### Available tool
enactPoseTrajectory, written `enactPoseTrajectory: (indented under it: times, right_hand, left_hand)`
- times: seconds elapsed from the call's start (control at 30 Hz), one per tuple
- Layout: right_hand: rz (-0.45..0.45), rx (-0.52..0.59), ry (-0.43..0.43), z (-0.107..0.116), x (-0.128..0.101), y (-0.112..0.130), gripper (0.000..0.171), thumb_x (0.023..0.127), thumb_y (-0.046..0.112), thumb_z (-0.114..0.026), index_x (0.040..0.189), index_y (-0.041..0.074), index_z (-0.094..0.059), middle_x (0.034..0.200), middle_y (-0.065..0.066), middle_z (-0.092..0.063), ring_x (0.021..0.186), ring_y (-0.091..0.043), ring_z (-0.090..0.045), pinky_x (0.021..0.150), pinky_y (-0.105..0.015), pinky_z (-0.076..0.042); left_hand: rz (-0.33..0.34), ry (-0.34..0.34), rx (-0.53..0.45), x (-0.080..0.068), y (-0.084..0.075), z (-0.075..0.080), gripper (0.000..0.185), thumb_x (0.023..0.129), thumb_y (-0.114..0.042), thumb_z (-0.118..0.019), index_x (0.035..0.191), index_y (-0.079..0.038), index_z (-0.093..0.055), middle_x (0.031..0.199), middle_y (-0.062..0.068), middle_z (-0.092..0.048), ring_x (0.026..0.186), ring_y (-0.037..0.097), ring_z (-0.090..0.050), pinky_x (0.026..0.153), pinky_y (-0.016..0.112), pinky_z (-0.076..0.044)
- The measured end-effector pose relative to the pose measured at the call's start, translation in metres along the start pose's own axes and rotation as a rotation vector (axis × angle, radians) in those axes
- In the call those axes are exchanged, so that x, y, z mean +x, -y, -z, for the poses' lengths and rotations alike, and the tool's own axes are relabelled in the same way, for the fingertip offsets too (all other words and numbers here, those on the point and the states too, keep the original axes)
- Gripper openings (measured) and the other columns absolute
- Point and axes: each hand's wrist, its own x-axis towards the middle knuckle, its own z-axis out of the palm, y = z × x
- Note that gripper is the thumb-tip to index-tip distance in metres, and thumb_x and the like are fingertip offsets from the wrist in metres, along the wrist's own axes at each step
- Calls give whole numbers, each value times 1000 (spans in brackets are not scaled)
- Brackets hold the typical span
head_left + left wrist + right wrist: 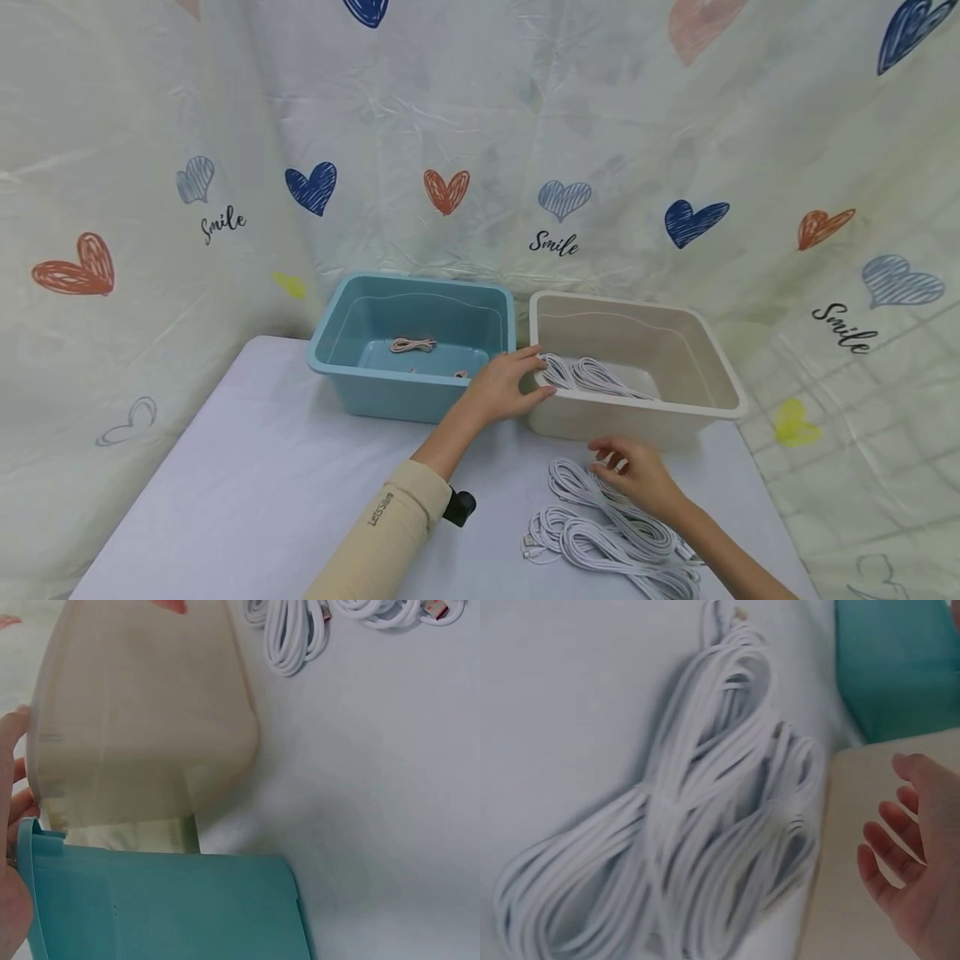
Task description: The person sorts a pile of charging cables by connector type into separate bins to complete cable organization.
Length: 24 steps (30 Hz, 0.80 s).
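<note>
The left hand (pixel 501 387) is resting spread fingers at the corner of the beige bin (pixel 600 418), seemingly steadying it, while the right hand (pixel 636 475) is hovering, its loosely curved fingers holding nothing, near white cables (pixel 637 535) lying looped on the tabletop (pixel 262 500), likely against tangling.

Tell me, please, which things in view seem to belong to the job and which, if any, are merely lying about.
Likely part of the job:
loose white cables on the table
beige bin, left hand at its rim
bundled cables inside it
blue bin
pinkish cable inside that

Merely surroundings:
heart-print curtain
the table itself
</note>
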Motion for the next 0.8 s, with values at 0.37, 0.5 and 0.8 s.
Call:
enactPoseTrajectory:
  times: [0.37,0.5,0.8]
  right_hand:
    - [-205,-53,179,-17,-22,-22,38,88,20,-86,115,-3,-73,90,0,-68,73,1,-53,63,-21,-52]
    - [-221,-58,166,-21,-27,-26,40,86,22,-89,115,-1,-74,94,0,-69,79,-2,-57,68,-22,-54]
    - [-220,-133,198,-29,-29,-31,49,72,18,-98,112,3,-75,86,8,-55,74,0,-45,63,-24,-44]
  left_hand:
    - [-2,9,-3,0,-1,2,44,104,-41,-66,139,-14,-70,164,6,-48,144,34,-53,120,52,-42]
    - [-7,0,-17,0,-1,2,43,104,-40,-67,138,-14,-70,163,6,-49,142,34,-55,118,51,-44]
    - [7,-1,-12,0,-1,0,42,103,-41,-67,136,-15,-71,162,6,-50,141,34,-56,116,51,-46]
